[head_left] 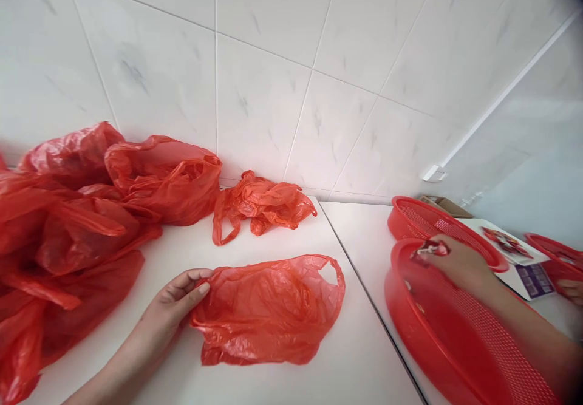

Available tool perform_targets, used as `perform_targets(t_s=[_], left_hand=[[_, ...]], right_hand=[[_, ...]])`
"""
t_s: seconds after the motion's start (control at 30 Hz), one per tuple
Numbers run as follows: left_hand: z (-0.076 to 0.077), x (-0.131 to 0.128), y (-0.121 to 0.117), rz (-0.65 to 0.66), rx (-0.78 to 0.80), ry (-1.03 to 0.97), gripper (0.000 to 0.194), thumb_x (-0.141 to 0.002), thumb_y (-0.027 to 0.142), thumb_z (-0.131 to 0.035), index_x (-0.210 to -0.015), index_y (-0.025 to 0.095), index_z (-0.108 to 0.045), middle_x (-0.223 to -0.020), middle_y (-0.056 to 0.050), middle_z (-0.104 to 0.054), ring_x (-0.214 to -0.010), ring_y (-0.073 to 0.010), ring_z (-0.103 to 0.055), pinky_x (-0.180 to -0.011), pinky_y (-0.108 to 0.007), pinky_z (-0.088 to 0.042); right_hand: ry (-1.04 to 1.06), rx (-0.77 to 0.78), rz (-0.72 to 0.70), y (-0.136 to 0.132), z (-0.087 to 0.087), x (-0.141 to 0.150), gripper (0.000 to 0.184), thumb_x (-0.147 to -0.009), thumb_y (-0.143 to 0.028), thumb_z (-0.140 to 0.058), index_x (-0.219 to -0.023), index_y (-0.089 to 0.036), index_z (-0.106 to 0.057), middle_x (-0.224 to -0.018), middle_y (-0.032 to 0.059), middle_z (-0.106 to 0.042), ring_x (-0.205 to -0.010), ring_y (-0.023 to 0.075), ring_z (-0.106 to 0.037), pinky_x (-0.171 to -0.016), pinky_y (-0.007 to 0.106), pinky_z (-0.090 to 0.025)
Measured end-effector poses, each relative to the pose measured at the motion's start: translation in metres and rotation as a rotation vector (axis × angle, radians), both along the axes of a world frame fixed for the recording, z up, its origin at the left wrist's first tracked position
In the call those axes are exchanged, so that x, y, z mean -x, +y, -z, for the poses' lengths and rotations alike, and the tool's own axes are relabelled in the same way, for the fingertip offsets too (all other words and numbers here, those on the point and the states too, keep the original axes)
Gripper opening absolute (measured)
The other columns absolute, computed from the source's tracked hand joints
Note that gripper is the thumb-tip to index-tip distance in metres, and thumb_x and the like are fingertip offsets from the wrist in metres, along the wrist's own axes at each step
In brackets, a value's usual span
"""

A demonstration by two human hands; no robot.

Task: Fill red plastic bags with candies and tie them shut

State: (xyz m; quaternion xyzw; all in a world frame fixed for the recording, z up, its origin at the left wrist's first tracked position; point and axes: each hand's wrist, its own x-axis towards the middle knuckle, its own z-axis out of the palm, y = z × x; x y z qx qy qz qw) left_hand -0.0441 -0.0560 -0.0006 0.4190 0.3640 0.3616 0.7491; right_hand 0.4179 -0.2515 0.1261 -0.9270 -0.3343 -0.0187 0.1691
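Observation:
My left hand (pixel 184 296) pinches the left edge of a thin red plastic bag (pixel 273 308), which lies spread on the white tabletop with its handle hole to the right. Over the near red plastic basket (pixel 410 320), my right hand (pixel 455 262) is closed on small red-and-white wrapped pieces (pixel 432 249), blurred and partly hidden by the fingers. A few small pale bits show inside that basket's left wall. Just beyond the bag sits a crumpled red plastic bag (pixel 268 201).
A large heap of red plastic bags (pixel 91 211) fills the left side against the tiled wall (pixel 264 89). Behind the near basket stand another red basket (pixel 405 217) and a printed box (pixel 496 241). At the far right, another person's hand (pixel 571 289) is beside a red basket (pixel 546 247).

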Motion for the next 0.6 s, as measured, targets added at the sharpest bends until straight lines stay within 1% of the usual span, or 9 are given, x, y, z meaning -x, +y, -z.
perform_targets(t_s=[0.07,0.1,0.17,0.2,0.3,0.4,0.5,0.57,0.6], left_hand=[[-0.002,-0.001,-0.001,-0.001,-0.011,-0.007,0.031,-0.07,0.034,-0.078,-0.095,0.023,-0.064,-0.082,-0.001,-0.071,-0.069,-0.0154,-0.065,-0.063,-0.023,-0.052],[-0.002,-0.001,-0.001,0.002,-0.016,-0.011,0.031,-0.07,0.034,-0.078,-0.095,0.023,-0.064,-0.083,-0.001,-0.071,-0.07,-0.0153,-0.066,-0.063,-0.023,-0.052],[-0.003,-0.001,-0.002,0.009,-0.025,-0.021,0.032,-0.07,0.034,-0.078,-0.097,0.023,-0.063,-0.085,-0.002,-0.071,-0.071,-0.0156,-0.066,-0.064,-0.023,-0.052],[-0.003,-0.001,-0.002,0.009,-0.029,-0.025,0.033,-0.07,0.033,-0.078,-0.097,0.022,-0.063,-0.086,-0.002,-0.071,-0.072,-0.016,-0.066,-0.064,-0.024,-0.052],[-0.001,0.0,-0.003,0.007,-0.038,-0.043,0.034,-0.07,0.031,-0.079,-0.098,0.022,-0.062,-0.091,-0.003,-0.071,-0.075,-0.017,-0.067,-0.067,-0.025,-0.052],[0.001,0.0,-0.003,0.028,-0.052,-0.059,0.034,-0.071,0.029,-0.078,-0.099,0.021,-0.062,-0.091,-0.004,-0.071,-0.075,-0.0171,-0.067,-0.067,-0.026,-0.052],[0.001,0.0,-0.003,0.06,-0.077,-0.059,0.032,-0.072,0.028,-0.077,-0.1,0.021,-0.062,-0.092,-0.004,-0.071,-0.076,-0.0175,-0.067,-0.068,-0.026,-0.052],[0.0,0.0,-0.002,0.075,-0.083,-0.064,0.03,-0.074,0.027,-0.076,-0.1,0.022,-0.062,-0.095,-0.004,-0.071,-0.078,-0.0181,-0.067,-0.071,-0.028,-0.053],[-0.001,0.0,-0.002,0.082,-0.082,-0.07,0.029,-0.074,0.026,-0.075,-0.1,0.022,-0.062,-0.096,-0.004,-0.071,-0.08,-0.0186,-0.068,-0.072,-0.029,-0.053]], right_hand=[[-0.089,-0.055,-0.016,0.011,-0.024,0.025,0.032,-0.07,-0.045,-0.062,-0.097,-0.028,-0.056,-0.092,0.0029,-0.068,-0.082,0.0251,-0.061,-0.065,0.032,-0.041],[-0.097,-0.085,-0.065,0.018,-0.034,0.043,0.03,-0.071,-0.046,-0.062,-0.096,-0.029,-0.056,-0.092,0.0015,-0.067,-0.083,0.0246,-0.061,-0.064,0.031,-0.042],[-0.04,-0.13,-0.255,0.034,-0.045,0.087,0.018,-0.073,-0.041,-0.061,-0.087,-0.029,-0.057,-0.089,-0.0021,-0.067,-0.083,0.021,-0.061,-0.065,0.028,-0.042],[0.002,-0.14,-0.358,0.043,-0.046,0.11,0.013,-0.073,-0.036,-0.061,-0.083,-0.028,-0.057,-0.086,-0.004,-0.066,-0.081,0.0188,-0.06,-0.066,0.027,-0.043],[0.096,-0.076,-0.685,0.069,-0.036,0.17,0.002,-0.076,-0.023,-0.053,-0.076,-0.025,-0.053,-0.082,-0.0055,-0.059,-0.07,0.0123,-0.057,-0.058,0.022,-0.039],[0.029,0.012,-0.972,0.091,-0.013,0.208,0.008,-0.075,-0.013,-0.048,-0.074,-0.022,-0.048,-0.082,-0.0045,-0.054,-0.07,0.0101,-0.052,-0.061,0.02,-0.036],[-0.01,0.063,-1.122,0.103,0.004,0.228,0.003,-0.079,-0.022,-0.046,-0.078,-0.022,-0.049,-0.083,-0.0063,-0.053,-0.073,0.0088,-0.05,-0.062,0.017,-0.034],[0.02,0.088,-1.166,0.105,0.005,0.231,0.012,-0.081,-0.034,-0.047,-0.089,-0.028,-0.053,-0.091,-0.0088,-0.056,-0.083,0.0101,-0.053,-0.066,0.016,-0.037],[0.038,0.089,-1.164,0.105,0.003,0.23,0.018,-0.08,-0.038,-0.05,-0.097,-0.031,-0.054,-0.098,-0.0095,-0.058,-0.091,0.0119,-0.055,-0.072,0.018,-0.04]])
